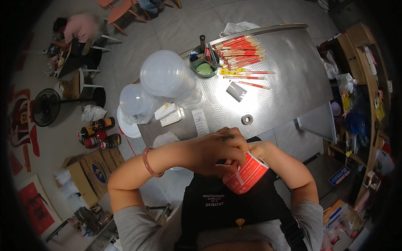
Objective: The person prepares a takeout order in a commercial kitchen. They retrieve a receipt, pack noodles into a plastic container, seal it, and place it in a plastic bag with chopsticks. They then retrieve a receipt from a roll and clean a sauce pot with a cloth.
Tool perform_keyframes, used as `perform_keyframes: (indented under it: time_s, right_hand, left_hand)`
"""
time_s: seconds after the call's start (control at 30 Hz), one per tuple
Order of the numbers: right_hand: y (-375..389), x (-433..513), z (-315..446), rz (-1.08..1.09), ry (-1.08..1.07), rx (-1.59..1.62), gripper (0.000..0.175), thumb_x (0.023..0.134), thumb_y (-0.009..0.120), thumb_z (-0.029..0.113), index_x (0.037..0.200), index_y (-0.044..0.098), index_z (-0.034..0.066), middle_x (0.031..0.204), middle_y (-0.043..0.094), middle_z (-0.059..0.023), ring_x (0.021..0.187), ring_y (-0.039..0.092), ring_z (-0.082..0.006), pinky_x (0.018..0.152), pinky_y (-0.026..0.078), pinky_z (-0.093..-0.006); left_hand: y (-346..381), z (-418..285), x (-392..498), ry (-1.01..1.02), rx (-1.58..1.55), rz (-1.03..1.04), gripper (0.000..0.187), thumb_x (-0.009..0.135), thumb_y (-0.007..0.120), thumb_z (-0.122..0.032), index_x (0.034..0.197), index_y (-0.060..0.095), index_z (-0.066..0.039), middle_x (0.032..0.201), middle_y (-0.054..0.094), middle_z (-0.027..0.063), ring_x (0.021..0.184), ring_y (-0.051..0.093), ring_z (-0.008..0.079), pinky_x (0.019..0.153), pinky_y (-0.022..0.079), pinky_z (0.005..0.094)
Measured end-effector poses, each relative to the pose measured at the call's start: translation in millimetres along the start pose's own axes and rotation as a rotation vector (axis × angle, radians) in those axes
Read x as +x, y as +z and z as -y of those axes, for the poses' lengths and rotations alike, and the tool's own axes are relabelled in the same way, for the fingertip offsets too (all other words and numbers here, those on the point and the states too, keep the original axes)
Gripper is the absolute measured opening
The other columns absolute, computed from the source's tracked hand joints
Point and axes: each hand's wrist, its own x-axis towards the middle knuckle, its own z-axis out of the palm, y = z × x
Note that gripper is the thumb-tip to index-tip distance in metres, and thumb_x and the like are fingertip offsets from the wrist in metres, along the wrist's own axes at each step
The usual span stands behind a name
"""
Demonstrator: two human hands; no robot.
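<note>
A roll of red printed labels (248, 175) is held in front of the black apron, its open core end turned to the right. My left hand (220, 150), with a ring on one finger and a bracelet at the wrist, has its fingers bent around the roll's near-left side. Against the roll's upper right lies my right hand (259, 149); its fingers are hidden behind the roll and my left hand. Just beyond the hands, on the metal table (289, 69), are a printed paper slip (200, 121), a roll of dark tape (247, 119) and a dark grey card (236, 91).
Stacked clear plastic lids or bowls (166, 73) stand at the table's left, by folded napkins (168, 114). Behind are a green organizer (204, 69) and paper-wrapped chopsticks (241, 51). Shelves (361, 78) line the right. A seated person, a fan (47, 107), bottles and cardboard boxes (97, 171) are left.
</note>
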Motion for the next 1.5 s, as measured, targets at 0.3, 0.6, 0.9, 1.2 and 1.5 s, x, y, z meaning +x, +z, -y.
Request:
perform_keyframes:
  time_s: [0.3, 0.6, 0.9, 1.2, 1.5]
  right_hand:
    - [4.6, 11.0, -6.2, 0.089, -0.035, 0.146, 0.060, 0.089, 0.065, 0.018, 0.140, 0.044, -0.0062, 0.133, 0.057, -0.0216, 0.123, 0.057, -0.0278, 0.106, 0.045, -0.0376]
    - [8.3, 13.4, -11.8, 0.116, -0.058, 0.231, 0.060, 0.092, 0.062, 0.020, 0.141, 0.042, -0.0070, 0.134, 0.055, -0.0236, 0.125, 0.056, -0.0307, 0.107, 0.044, -0.0404]
    - [11.4, 14.1, -17.0, 0.125, -0.075, 0.294, 0.060, 0.094, 0.058, 0.022, 0.142, 0.041, -0.0078, 0.136, 0.054, -0.0256, 0.128, 0.054, -0.0336, 0.108, 0.043, -0.0432]
    - [14.9, 14.4, -20.1, 0.194, -0.124, 0.296, 0.059, 0.098, 0.052, 0.028, 0.142, 0.041, -0.0102, 0.137, 0.052, -0.0291, 0.132, 0.049, -0.0387, 0.111, 0.040, -0.0486]
    - [16.6, 16.1, -12.8, 0.091, -0.058, 0.299, 0.059, 0.093, 0.061, 0.026, 0.135, 0.048, -0.0130, 0.131, 0.058, -0.0273, 0.125, 0.057, -0.0347, 0.107, 0.045, -0.0423]
  left_hand:
    - [4.4, -0.5, -4.8, 0.046, 0.164, 0.006, 0.021, 0.073, 0.076, -0.008, 0.085, 0.064, -0.021, 0.097, 0.055, -0.0093, 0.109, 0.051, 0.0191, 0.095, 0.036, 0.0345]
    - [6.0, 7.1, -6.1, 0.128, 0.164, 0.092, 0.022, 0.074, 0.070, -0.003, 0.084, 0.059, -0.019, 0.100, 0.053, -0.0072, 0.114, 0.047, 0.0203, 0.098, 0.031, 0.0374]
    - [14.8, 2.3, -15.9, 0.074, 0.237, 0.106, 0.028, 0.074, 0.071, -0.005, 0.095, 0.058, -0.019, 0.108, 0.055, -0.0066, 0.125, 0.043, 0.0215, 0.102, 0.029, 0.0392]
    - [27.9, 8.2, -27.8, 0.042, 0.249, 0.060, 0.029, 0.075, 0.075, -0.011, 0.098, 0.059, -0.019, 0.108, 0.053, -0.0041, 0.126, 0.042, 0.0234, 0.099, 0.031, 0.0414]
    - [19.4, -6.5, -19.9, 0.014, 0.110, -0.048, 0.019, 0.079, 0.077, -0.013, 0.094, 0.066, -0.018, 0.102, 0.057, -0.0036, 0.122, 0.043, 0.0239, 0.099, 0.035, 0.0399]
